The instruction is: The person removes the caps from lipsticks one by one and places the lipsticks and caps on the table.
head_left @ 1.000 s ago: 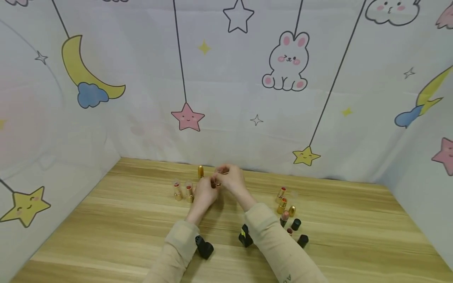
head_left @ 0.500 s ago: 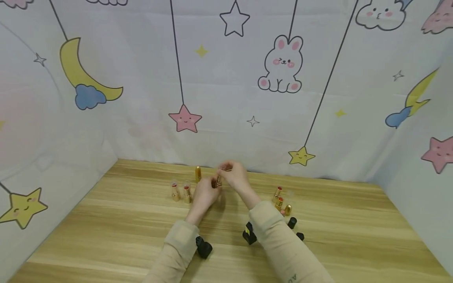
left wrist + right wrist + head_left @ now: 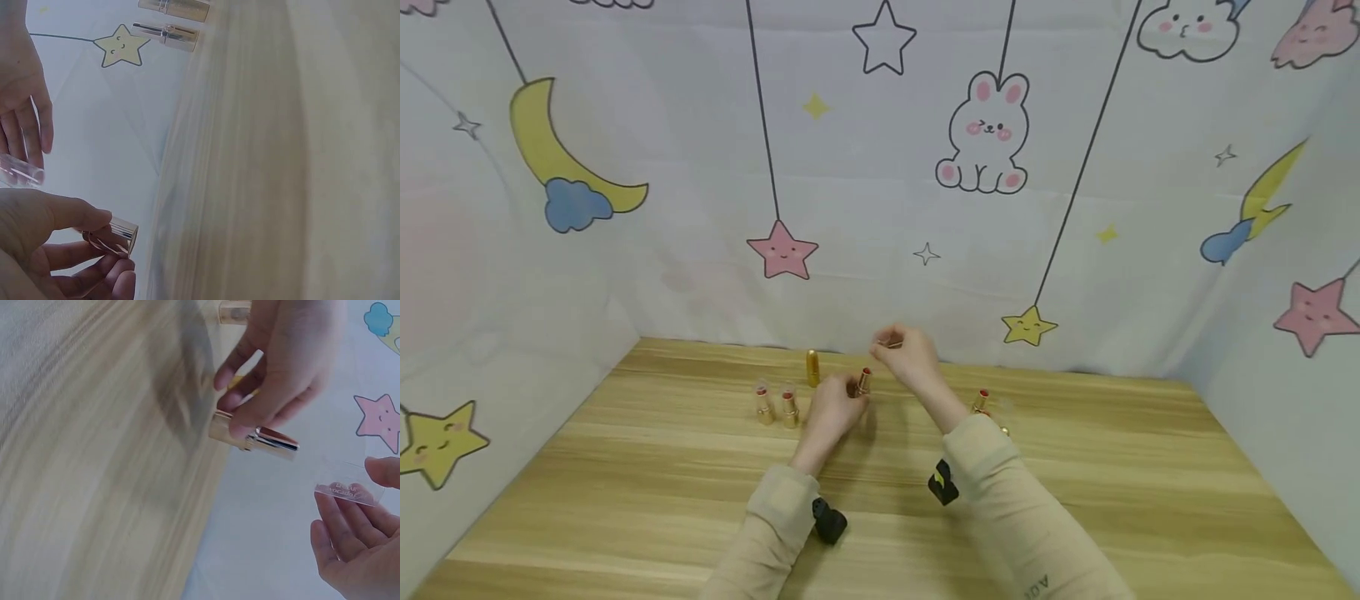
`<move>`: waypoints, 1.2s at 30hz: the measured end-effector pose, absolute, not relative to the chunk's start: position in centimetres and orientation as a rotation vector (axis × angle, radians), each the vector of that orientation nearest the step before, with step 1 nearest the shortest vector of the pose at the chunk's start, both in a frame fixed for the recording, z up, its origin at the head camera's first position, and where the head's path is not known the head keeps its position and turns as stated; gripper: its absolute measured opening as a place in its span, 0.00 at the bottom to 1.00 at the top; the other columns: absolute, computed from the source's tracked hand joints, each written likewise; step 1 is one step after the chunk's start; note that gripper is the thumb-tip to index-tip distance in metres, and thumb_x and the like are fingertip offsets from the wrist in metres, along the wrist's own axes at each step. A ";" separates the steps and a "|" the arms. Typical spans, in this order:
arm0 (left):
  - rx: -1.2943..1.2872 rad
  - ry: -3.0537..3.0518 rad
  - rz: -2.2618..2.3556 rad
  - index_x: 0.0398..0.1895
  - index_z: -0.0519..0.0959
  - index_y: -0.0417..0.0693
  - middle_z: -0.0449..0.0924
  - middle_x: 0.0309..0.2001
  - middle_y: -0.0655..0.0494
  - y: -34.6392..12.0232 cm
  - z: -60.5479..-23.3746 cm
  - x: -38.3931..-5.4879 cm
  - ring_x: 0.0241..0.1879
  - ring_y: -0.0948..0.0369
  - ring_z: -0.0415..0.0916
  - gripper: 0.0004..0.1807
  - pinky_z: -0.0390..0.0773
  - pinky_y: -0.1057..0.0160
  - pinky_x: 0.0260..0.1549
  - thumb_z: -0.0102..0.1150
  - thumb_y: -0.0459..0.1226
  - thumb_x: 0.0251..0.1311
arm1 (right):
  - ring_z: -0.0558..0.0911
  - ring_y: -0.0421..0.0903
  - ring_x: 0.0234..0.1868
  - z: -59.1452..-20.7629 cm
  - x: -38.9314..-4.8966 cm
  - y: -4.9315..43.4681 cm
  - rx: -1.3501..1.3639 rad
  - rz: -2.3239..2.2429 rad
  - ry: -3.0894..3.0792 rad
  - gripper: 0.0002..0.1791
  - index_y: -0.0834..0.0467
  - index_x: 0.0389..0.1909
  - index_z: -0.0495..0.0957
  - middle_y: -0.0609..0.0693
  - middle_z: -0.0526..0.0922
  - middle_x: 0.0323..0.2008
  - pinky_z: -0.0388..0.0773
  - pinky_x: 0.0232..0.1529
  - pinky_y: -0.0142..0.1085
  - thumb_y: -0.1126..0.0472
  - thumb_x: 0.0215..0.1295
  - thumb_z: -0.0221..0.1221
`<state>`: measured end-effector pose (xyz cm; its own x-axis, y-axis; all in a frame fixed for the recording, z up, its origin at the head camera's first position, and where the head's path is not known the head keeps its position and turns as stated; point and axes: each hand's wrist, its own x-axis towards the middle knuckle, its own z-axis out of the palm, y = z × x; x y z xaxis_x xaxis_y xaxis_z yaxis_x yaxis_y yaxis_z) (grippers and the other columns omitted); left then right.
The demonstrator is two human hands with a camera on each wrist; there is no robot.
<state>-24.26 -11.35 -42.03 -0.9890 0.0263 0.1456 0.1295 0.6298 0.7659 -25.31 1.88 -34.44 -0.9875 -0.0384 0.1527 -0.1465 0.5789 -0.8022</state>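
Near the back of the table, my left hand (image 3: pixel 837 406) pinches a lipstick (image 3: pixel 864 382) by its shiny gold base, its bare red tip pointing up. In the right wrist view, the thumb and fingers of the left hand (image 3: pixel 294 362) close on that base. Up and to the right, my right hand (image 3: pixel 912 360) holds a clear plastic cap (image 3: pixel 347 487) with pale lettering between thumb and fingers. A gap separates cap and lipstick. Left of my left hand stand two gold lipsticks under clear caps (image 3: pixel 764 406) (image 3: pixel 790 408), and behind them a gold bullet-shaped tube (image 3: pixel 812 368).
Right of my right forearm, an uncapped red lipstick (image 3: pixel 982 400) stands on the wooden table (image 3: pixel 1150 467), with other small items partly hidden by the sleeve (image 3: pixel 1000 467). Black wrist cameras (image 3: pixel 829 522) sit at both cuffs. A printed cloth wall (image 3: pixel 850 308) borders the table's back.
My right hand has drawn the clear cap up and to the right, off the lipstick, exposing its red tip. The left hand keeps its hold. My right sleeve now covers more lipsticks.
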 end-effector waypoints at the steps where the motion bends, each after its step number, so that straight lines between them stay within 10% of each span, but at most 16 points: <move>1: -0.134 -2.723 -1.287 0.35 0.83 0.39 0.83 0.31 0.48 -11.3 -42.0 -24.3 0.32 0.56 0.76 0.07 0.76 0.58 0.34 0.62 0.31 0.53 | 0.82 0.52 0.47 -34.2 -25.3 2.0 0.163 1.372 -2.685 0.13 0.60 0.45 0.81 0.55 0.84 0.43 0.81 0.44 0.40 0.59 0.62 0.63; 36: -0.476 -2.829 -1.379 0.36 0.84 0.43 0.84 0.35 0.50 -7.9 -41.9 -24.4 0.37 0.57 0.78 0.06 0.77 0.59 0.39 0.65 0.31 0.53 | 0.76 0.45 0.34 -34.7 -24.8 9.3 0.523 0.770 -3.104 0.09 0.64 0.37 0.79 0.52 0.81 0.32 0.76 0.36 0.35 0.71 0.53 0.62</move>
<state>-24.42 -7.91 -41.89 -0.9544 0.2835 0.0933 0.2481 0.5802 0.7758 -24.81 9.32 -34.69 -0.9432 -0.3317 -0.0184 -0.2846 0.8353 -0.4703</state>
